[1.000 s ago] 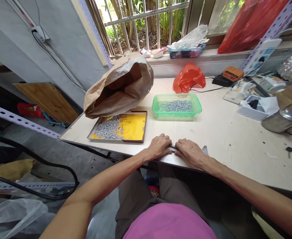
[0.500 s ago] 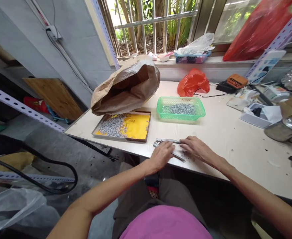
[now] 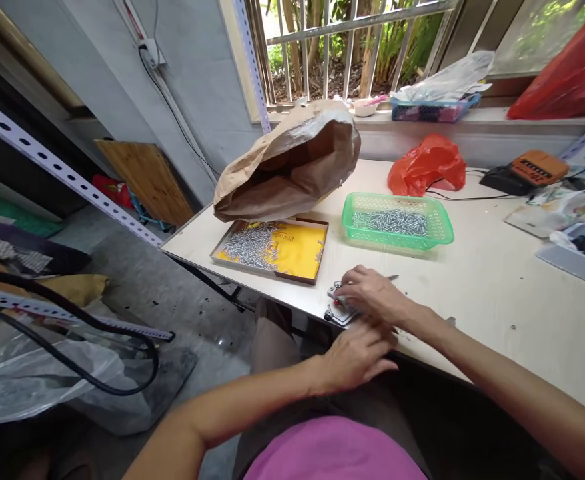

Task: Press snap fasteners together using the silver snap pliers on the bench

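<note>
My right hand (image 3: 372, 293) reaches over a small metal tool (image 3: 340, 315) at the table's front edge, its fingertips on the tool and partly hiding it. Lower and closer to me, my left hand (image 3: 360, 357) is blurred, at the table edge just below the right hand; whether it holds anything does not show. Left of the tool, a shallow tray (image 3: 296, 278) with a yellow base holds many small metal pins (image 3: 252, 247). Behind the hands, a green plastic basket (image 3: 397, 239) holds more of these metal pieces.
An open brown paper bag (image 3: 292, 170) leans over the tray's back. A red plastic bag (image 3: 427, 165), an orange and black battery charger (image 3: 535, 172) and a grey box (image 3: 577, 257) stand at the back right. A barred window is behind.
The view has turned left. The tool has been turned and its parts now lie differently. My left hand has drawn back toward me, and my right hand has moved over the tool.
</note>
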### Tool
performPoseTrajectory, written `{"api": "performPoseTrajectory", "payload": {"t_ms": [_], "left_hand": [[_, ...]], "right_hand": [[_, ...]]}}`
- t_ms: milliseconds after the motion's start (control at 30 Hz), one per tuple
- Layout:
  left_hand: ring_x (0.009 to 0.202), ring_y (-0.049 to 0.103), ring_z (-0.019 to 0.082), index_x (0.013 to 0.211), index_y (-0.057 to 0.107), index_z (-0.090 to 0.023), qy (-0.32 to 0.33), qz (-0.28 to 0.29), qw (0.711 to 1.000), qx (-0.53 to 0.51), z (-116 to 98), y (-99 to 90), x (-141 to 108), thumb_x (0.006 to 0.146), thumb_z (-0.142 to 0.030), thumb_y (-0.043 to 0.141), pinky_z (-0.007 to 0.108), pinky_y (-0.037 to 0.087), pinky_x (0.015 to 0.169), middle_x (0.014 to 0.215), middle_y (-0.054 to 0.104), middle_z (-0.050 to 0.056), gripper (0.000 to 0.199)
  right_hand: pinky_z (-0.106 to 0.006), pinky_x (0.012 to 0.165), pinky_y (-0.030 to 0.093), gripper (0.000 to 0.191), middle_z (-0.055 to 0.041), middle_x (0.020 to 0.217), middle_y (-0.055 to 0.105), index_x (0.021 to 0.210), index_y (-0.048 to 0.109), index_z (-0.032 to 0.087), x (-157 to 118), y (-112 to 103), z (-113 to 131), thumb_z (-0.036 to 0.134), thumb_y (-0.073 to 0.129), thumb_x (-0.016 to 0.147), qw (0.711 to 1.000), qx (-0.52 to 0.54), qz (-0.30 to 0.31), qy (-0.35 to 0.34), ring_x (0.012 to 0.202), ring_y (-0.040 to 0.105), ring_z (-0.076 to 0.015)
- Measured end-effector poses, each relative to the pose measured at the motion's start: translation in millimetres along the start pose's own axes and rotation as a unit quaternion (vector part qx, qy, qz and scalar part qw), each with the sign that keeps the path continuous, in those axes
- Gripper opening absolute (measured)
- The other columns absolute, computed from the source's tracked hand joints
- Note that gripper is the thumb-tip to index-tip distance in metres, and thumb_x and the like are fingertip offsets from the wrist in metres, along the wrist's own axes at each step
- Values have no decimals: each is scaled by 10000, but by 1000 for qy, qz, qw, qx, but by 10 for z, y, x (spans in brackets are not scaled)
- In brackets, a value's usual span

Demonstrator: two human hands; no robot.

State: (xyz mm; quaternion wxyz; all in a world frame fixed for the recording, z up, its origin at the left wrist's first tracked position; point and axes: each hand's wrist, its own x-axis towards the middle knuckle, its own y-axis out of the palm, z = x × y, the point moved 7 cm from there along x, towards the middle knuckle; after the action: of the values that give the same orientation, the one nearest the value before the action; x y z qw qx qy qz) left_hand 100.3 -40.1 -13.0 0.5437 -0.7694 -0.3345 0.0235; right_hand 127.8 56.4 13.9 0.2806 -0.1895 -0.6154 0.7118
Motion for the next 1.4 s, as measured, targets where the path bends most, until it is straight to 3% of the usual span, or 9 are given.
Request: {"api": "performPoseTrajectory", "payload": {"t_ms": [200, 333, 467, 667, 800, 900, 1133, 1233, 1400], "left_hand": [[851, 604, 159, 1019, 640, -216, 0, -24, 999, 24, 24, -471, -587, 917, -308, 487, 318, 507, 858, 864, 681, 36, 206], [903, 560, 184, 1029, 660, -211, -229, -133, 953, 146, 880, -1264, -795, 942, -266, 426, 343, 490, 831, 941, 657, 58, 256], [912, 506, 212, 980, 700, -194, -395, -117, 880, 236, 1781, -1773, -828, 930, -279, 457, 328, 468, 774, 884, 631, 68, 262], [961, 478, 217, 925, 712, -189, -398, -29, 879, 263, 2528, -1809, -490, 918, -239, 441, 313, 447, 792, 895, 610, 79, 276], [1013, 478, 232, 884, 693, -160, -409, 4, 868, 282, 2860, -1722, -290, 898, -184, 437, 318, 449, 800, 924, 608, 96, 258], [1037, 478, 233, 851, 672, -120, -403, 22, 873, 275, 3021, -1682, -206, 873, -140, 455, 308, 436, 828, 946, 609, 106, 219], [1052, 478, 243, 886, 650, -122, -375, -4, 896, 238, 2885, -1745, -79, 856, -136, 447, 358, 399, 907, 995, 627, 130, 206], [876, 558, 186, 886, 651, -158, -368, -97, 916, 126, 2437, -1681, -47, 831, -211, 511, 313, 436, 826, 860, 657, 68, 161], [596, 549, 97, 808, 622, -151, -432, -47, 877, -206, 1596, -1007, -197, 713, -261, 609, 202, 420, 561, 680, 634, 2, 146]], "right_hand": [[-328, 733, 319, 152, -47, 834, 617, 793, 648, 215, 247, 304, 408, 196, 519, 870, 989, -23, 43, -142, 891, 472, -193], [-324, 702, 362, 183, -37, 764, 625, 766, 609, 199, 364, 428, 382, 176, 474, 887, 991, -9, -21, -129, 784, 518, -174], [-312, 731, 440, 148, -47, 840, 648, 915, 594, 201, 355, -131, 121, 183, 449, 896, 970, 80, -217, -69, 800, 569, -169], [-443, 881, 434, 246, -98, 1014, 615, 1111, 565, 290, -3, -1188, -1111, 374, 439, 917, 905, -24, -390, 165, 991, 564, -275], [-495, 678, 454, 423, -136, 1183, 511, 1286, 456, 406, -237, -954, -1557, 530, 343, 898, 924, -58, -293, 240, 973, 559, -360], [-454, 671, 497, 370, -92, 1106, 567, 1249, 474, 399, -448, -496, -1267, 492, 378, 904, 950, 9, -231, 209, 841, 610, -286], [-280, 699, 525, 293, -47, 1042, 597, 1190, 541, 310, -806, 192, -133, 376, 403, 940, 971, 129, -83, 185, 845, 638, -165], [-273, 602, 497, 314, -49, 972, 593, 1188, 546, 275, -856, 305, -77, 377, 365, 952, 970, 117, -45, 207, 746, 619, -152], [-270, 639, 451, 317, -49, 865, 581, 1018, 606, 221, -842, 393, -143, 309, 305, 974, 978, 78, -17, 194, 735, 580, -148]]}}
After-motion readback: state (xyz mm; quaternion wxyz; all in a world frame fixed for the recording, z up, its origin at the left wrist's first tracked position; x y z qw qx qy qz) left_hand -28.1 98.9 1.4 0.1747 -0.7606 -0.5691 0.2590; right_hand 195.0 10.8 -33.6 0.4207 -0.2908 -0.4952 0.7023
